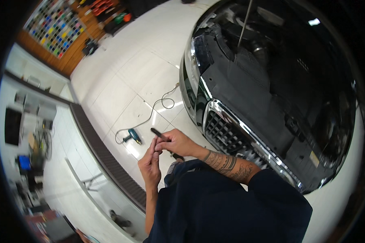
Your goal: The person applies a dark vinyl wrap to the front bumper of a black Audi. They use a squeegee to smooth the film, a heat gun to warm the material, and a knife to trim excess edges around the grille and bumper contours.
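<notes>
Slim black tool, pen-like, near the middle of the frame, slanting from upper left to lower right. Gripped in the right hand, fingers curled shut around its middle, one dark end sticking out toward the upper left, the other showing below the hand. Exact kind of tool too small to tell. Left hand just beside and below, fingers together and raised, fingertips touching the right hand's fingers at the tool; closed rather than spread, though whether pinching the tool itself cannot be told. Tattooed right forearm running in from the right, dark blue sleeve and dark blue clothing filling the lower middle.

Outward, on the white tiled floor: a teal power tool left of the hands, lying flat, with a pale cord looping away toward the upper right. Dark grated drain strip running diagonally from left centre down to lower middle.

Right half of the frame: front of a black car, bonnet up, engine bay exposed, chrome-edged grille just right of the hands, thin prop rod rising at top.

Upper left: wooden wall with a board of coloured sample squares. Far left: cluttered shelving, blurred.
</notes>
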Action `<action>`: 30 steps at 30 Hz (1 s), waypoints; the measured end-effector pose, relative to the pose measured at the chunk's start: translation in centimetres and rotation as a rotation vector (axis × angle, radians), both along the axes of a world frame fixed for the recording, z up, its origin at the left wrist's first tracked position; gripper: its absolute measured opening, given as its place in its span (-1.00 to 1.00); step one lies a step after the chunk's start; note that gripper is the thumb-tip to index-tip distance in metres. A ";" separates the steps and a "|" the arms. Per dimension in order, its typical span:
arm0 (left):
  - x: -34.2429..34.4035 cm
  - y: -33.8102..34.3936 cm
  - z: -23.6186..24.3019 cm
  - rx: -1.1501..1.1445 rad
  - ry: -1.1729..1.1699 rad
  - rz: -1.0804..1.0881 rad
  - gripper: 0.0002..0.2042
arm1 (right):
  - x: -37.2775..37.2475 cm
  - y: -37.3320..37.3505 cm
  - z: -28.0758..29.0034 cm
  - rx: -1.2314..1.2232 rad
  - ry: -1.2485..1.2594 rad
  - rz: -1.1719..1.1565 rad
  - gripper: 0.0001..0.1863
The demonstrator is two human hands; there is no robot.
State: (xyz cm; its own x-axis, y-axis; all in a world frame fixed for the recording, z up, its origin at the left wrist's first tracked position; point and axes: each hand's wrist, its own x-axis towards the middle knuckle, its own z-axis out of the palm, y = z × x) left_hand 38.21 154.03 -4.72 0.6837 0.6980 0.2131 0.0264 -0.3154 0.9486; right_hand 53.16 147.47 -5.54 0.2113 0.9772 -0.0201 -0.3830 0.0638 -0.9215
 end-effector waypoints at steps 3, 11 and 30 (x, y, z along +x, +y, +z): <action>2.6 6.3 0.4 -0.011 0.101 -0.215 -0.64 | 2.5 3.5 -0.7 -0.111 0.089 -0.092 -0.85; 12.1 17.9 -1.4 0.029 0.132 -0.415 -0.66 | 7.2 11.8 -2.9 -0.046 0.234 -0.411 -0.89; 36.2 32.9 -6.7 -0.758 0.153 -0.576 -0.77 | 12.7 13.5 -7.7 -0.166 0.357 -1.419 -0.85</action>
